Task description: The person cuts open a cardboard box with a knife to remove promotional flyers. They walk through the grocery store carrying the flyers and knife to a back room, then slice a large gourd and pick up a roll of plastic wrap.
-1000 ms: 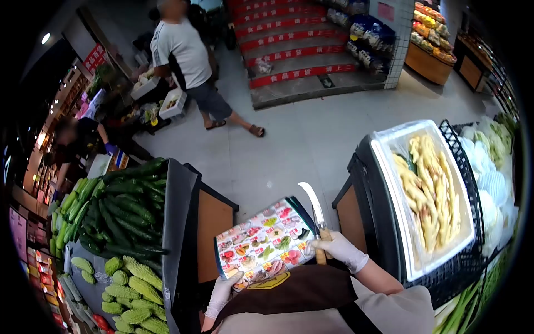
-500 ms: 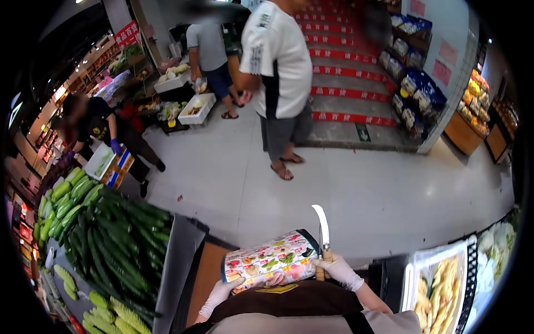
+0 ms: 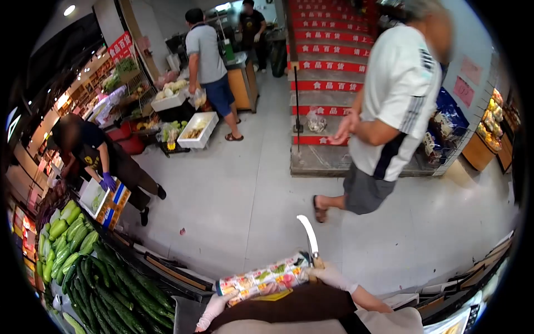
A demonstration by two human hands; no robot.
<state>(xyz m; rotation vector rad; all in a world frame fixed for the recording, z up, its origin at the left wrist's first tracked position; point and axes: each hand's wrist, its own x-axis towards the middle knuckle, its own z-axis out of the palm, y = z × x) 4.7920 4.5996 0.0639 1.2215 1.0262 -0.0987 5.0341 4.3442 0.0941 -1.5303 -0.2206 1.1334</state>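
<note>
Evidently grasped at its left end, the food-printed bundle [image 3: 266, 280] lies across the front of the wearer's brown apron [image 3: 278, 309], the left hand [image 3: 222, 301] pinching it and the body probably giving it backing. At the bundle's right end, the right hand [image 3: 329, 276] is closed round the wooden handle [image 3: 318, 263] of a curved knife [image 3: 309, 232], whose blade points up and away, likely to spare apron and arms. Cucumbers [image 3: 114, 286] heap together at near left, presumably for easy display; beyond them, a co-worker's purple-gloved hand [image 3: 108, 182] grips a box [image 3: 115, 207].
</note>
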